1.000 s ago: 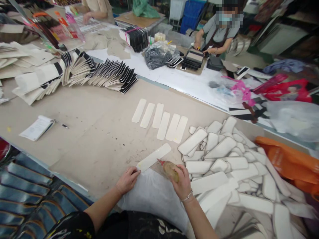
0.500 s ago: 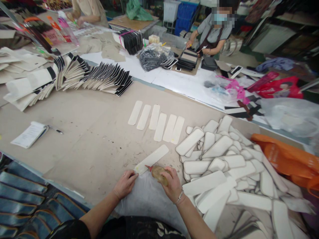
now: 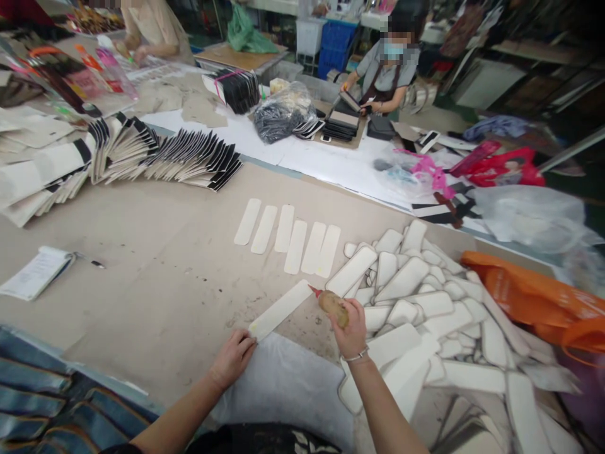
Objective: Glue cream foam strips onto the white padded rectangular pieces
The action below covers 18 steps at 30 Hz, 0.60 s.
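Note:
A long white strip (image 3: 282, 309) with rounded ends lies slanted on the table in front of me. My left hand (image 3: 234, 356) pinches its near left end, where a small yellowish spot shows. In my right hand (image 3: 350, 328) is a brownish squeeze bottle (image 3: 333, 308) with a red nozzle, fingers wrapped round it. The nozzle tip is at the strip's far right end; whether it touches cannot be made out. Beyond, several similar strips (image 3: 296, 247) lie side by side, a few overlapping. A large heap of white strips (image 3: 410, 277) with darker edges is close to my right hand.
Fanned black-and-white pieces (image 3: 189, 157) stand at the far left, near a notepad (image 3: 35, 274) with a pen. An orange bag (image 3: 524, 293) borders the heap. Denim-like pieces (image 3: 33, 384) lie lower left. A co-worker (image 3: 385, 75) handles dark pieces across the table.
My right hand has moved the bottle up and right along the strip, from near its left end to its far end. My left hand stays at the near end. The view has shifted slightly.

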### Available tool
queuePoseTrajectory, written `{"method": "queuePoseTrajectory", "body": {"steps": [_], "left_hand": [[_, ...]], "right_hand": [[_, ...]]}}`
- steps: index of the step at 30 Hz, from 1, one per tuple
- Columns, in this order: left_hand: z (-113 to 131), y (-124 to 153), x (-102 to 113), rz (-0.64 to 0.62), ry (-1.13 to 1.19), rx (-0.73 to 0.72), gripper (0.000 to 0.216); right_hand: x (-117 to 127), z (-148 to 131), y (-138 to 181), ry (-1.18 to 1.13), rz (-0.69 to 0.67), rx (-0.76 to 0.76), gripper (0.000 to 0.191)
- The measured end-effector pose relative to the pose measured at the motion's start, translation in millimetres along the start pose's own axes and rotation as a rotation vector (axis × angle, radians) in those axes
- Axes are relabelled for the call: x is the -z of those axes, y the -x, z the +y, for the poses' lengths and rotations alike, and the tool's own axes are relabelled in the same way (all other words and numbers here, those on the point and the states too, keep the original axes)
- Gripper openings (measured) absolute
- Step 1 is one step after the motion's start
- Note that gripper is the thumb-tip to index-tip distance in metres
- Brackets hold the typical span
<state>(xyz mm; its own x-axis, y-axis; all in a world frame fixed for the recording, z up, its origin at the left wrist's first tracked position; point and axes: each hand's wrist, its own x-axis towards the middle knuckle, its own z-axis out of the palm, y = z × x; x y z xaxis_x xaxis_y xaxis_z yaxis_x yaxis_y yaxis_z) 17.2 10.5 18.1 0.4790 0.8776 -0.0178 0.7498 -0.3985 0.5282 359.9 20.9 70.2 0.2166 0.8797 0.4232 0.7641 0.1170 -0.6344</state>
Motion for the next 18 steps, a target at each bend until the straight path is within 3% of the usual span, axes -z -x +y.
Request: {"method": "queuePoseTrajectory", "body": {"steps": [6,14,18], "left_hand": [[10.8,-14.2,7.8,-0.135,-0.047,0.070,0.023],[20.7,-20.6,9.5,-0.238,-0.192,0.069,0.022],[24.9,-25.7,14.5,-0.243,-0.200,0.055,0.018]], "right_hand": [[-1.3,-2.9,22.1,-0.005,-0.024,-0.023,0.040],[-2.4,-40.9,63.4,-0.095,-0.126,-0.038,0.039],[9.7,-49.9,67.2,-0.124,-0.042,-0.109,0.039]]}}
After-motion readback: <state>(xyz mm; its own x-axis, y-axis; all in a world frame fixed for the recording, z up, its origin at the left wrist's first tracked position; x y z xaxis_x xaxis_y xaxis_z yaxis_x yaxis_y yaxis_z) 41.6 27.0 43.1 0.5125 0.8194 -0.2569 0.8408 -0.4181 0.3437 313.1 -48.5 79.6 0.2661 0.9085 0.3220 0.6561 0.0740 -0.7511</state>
